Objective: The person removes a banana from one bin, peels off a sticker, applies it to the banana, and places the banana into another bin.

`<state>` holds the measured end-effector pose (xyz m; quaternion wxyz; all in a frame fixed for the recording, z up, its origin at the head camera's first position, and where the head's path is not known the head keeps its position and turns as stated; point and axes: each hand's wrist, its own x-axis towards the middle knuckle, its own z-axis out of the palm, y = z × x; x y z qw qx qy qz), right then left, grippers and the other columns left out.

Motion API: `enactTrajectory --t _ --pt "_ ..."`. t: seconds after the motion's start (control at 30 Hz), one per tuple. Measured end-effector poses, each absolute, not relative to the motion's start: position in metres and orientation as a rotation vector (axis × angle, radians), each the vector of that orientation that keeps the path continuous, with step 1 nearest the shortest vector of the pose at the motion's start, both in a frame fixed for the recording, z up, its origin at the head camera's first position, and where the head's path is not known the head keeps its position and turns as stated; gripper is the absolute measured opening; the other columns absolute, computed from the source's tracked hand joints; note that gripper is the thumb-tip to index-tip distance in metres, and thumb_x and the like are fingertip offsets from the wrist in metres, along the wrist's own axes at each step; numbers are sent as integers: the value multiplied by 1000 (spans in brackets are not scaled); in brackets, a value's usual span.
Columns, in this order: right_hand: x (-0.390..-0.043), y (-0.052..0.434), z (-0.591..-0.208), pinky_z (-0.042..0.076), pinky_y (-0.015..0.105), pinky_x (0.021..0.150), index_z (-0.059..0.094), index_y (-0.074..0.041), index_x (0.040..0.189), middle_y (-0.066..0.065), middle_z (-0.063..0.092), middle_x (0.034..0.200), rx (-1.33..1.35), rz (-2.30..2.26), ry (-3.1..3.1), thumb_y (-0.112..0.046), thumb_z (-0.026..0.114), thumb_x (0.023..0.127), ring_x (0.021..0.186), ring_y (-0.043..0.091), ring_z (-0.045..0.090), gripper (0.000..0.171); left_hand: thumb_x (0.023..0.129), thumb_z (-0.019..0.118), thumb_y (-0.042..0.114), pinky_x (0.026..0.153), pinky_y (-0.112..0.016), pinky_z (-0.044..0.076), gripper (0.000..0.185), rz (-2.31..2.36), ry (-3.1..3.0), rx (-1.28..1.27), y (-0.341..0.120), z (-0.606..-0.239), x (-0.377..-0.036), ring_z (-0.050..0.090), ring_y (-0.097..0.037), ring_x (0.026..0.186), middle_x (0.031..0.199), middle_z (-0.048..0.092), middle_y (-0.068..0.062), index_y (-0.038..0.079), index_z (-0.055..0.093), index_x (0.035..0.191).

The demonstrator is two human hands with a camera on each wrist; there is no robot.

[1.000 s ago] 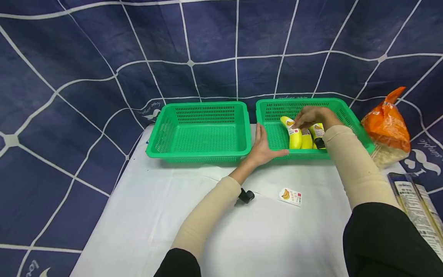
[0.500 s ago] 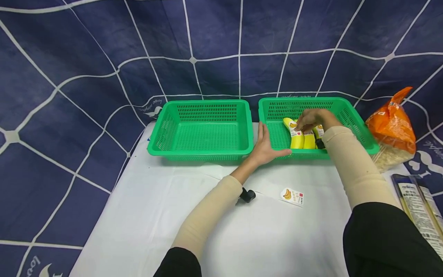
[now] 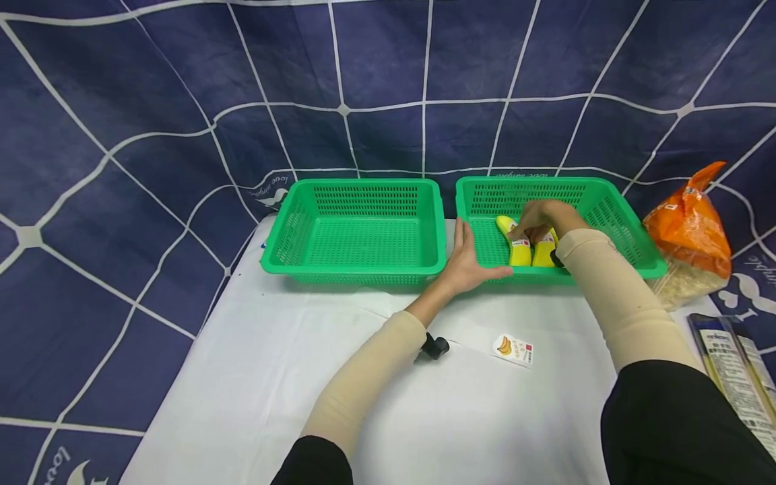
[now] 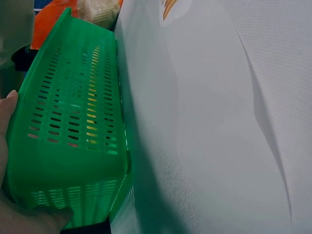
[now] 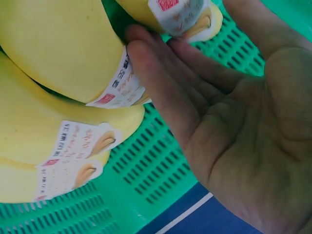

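In the head view, yellow bananas bearing paper labels lie in the right green basket. My right hand reaches down among them, hiding part of the group. Seen from the right wrist, its fingers are fairly straight and slip between one labelled banana and another banana at the top. The thumb's tip is out of that frame. My left hand rests against this basket's near-left corner, thumb along the front and straight fingers along the left side.
Left of it stands a second green basket with a bare bottom. A banana label lies on the white table. An orange bag and a long printed packet are at the right. A dark grid cloth hangs behind.
My right hand has sunk slightly deeper among the bananas, and its wrist now covers the rightmost one. The left hand keeps its place at the basket corner. The head view has shifted slightly.
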<state>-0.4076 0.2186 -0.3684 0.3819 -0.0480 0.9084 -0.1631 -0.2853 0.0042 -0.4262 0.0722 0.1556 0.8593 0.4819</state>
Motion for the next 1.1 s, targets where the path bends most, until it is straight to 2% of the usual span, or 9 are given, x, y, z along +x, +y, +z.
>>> enactTrajectory --t 0.07,0.23,0.47,0.57,0.73,0.9,1.0,1.1 --pt "-407 216 -371 57 32 83 65 2 94 9 63 85 -116 -379 2334 -34 65 94 80 18 62 36 76 79 51 114 -50 37 127 1447 2579 469 5 -427 -284 17 -36 150 162 -26 3 11 -10 156" --pt "-404 214 -374 59 32 79 65 7 98 13 67 85 -93 -355 2358 -26 68 91 78 21 67 34 76 78 52 113 -49 38 126 1427 2585 472 7 -426 -281 20 -37 149 162 -25 2 10 -9 156" --pt "-401 224 -375 59 29 72 54 6 104 13 66 79 -28 -353 2395 -25 70 89 68 17 66 39 77 78 51 113 -51 38 125 1415 2576 490 13 -425 -278 19 -36 150 162 -26 3 11 -10 156" --pt "-398 228 -375 59 29 72 57 5 100 13 66 80 -24 -347 2390 -26 71 89 70 17 66 36 76 77 53 113 -50 37 126 1410 2565 500 16 -426 -279 18 -35 150 161 -27 5 12 -11 156" --pt "-397 232 -370 58 31 79 65 5 94 10 66 83 -52 -371 2346 -31 67 92 76 17 65 36 75 78 53 113 -51 38 127 1417 2562 499 17 -428 -283 20 -37 149 162 -26 4 13 -10 156" --pt "-398 229 -362 59 31 79 64 8 100 9 63 80 -64 -428 2353 -32 65 94 69 14 63 40 74 79 52 111 -52 39 127 1435 2556 466 14 -432 -288 20 -38 149 162 -25 4 12 -8 157" --pt "-395 222 -360 59 31 78 63 9 108 16 65 91 -98 -427 2364 -32 64 94 69 14 65 43 75 80 51 110 -52 41 125 1424 2548 412 12 -432 -288 23 -38 148 163 -24 3 13 -7 157" --pt "-389 215 -360 60 32 76 60 12 118 29 62 112 -159 -421 2381 -31 62 96 72 17 67 48 76 80 48 108 -50 43 123 1389 2551 363 10 -430 -285 28 -39 146 163 -22 -1 14 -6 157"
